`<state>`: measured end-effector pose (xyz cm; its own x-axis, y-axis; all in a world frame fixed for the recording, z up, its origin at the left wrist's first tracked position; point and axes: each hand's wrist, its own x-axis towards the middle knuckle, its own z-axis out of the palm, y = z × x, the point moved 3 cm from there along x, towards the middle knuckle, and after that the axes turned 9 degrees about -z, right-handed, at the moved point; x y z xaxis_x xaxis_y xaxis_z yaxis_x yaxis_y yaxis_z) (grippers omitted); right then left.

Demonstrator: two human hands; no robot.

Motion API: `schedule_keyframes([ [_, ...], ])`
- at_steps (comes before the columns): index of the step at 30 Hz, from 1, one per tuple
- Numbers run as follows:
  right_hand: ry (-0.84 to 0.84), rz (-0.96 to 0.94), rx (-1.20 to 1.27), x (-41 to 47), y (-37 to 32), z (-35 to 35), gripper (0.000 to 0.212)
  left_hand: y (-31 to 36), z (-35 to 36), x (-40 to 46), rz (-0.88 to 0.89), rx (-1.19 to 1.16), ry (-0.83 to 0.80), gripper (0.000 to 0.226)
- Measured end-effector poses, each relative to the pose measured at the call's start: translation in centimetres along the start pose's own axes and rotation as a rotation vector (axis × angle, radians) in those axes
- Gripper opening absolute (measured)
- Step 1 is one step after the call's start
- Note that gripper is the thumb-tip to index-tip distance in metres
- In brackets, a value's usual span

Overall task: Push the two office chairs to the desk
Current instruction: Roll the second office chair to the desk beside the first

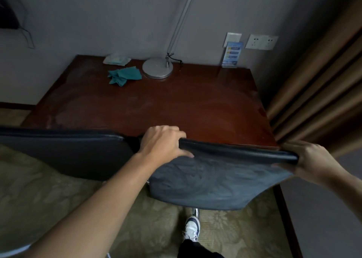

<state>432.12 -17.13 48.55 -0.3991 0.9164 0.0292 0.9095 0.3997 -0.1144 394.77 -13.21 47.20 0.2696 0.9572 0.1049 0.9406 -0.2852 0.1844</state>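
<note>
Two dark blue-grey office chairs stand side by side against the front edge of the reddish-brown wooden desk (156, 105). Only their backrests show. My left hand (162, 142) grips the top left corner of the right chair's backrest (215, 177), fingers curled over the rim. My right hand (311, 160) grips that backrest's top right corner. The left chair's backrest (64, 152) is beside it, touched by neither hand. The seats and wheels are hidden, apart from a bit of chrome base near my shoe.
On the desk lie a crumpled teal cloth (124, 75), a white packet (116, 59), a silver lamp base (157, 68) and a blue leaflet stand (231, 55). Brown curtains (321, 77) hang at right. My shoe (193, 228) is on patterned carpet.
</note>
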Motion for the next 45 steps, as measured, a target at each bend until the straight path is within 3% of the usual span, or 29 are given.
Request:
schedule_keyframes([
  [5,0.009,-0.083,0.016,-0.3,0.6,0.2,0.064,0.3,0.7,-0.7,0.042,0.008,0.08,0.059],
  [13,-0.006,-0.002,-0.052,-0.3,-0.9,-1.1,0.057,0.1,-0.1,0.6,0.068,0.002,0.055,0.061],
  [21,0.125,-0.259,-0.111,-0.2,-6.2,1.1,0.043,-5.6,-1.1,0.5,0.012,-0.093,-0.008,0.05],
  [30,0.085,-0.29,-0.123,3.7,0.6,-0.9,0.042,-2.7,-0.3,4.2,0.081,-0.073,0.064,0.06],
  [35,0.023,-0.227,-0.149,2.0,1.3,-0.8,0.048,-0.3,0.2,1.4,0.111,-0.029,0.158,0.055],
  [45,-0.078,0.008,-0.037,-6.3,-4.2,2.2,0.035,0.8,2.1,-9.1,-0.015,0.027,0.155,0.053],
])
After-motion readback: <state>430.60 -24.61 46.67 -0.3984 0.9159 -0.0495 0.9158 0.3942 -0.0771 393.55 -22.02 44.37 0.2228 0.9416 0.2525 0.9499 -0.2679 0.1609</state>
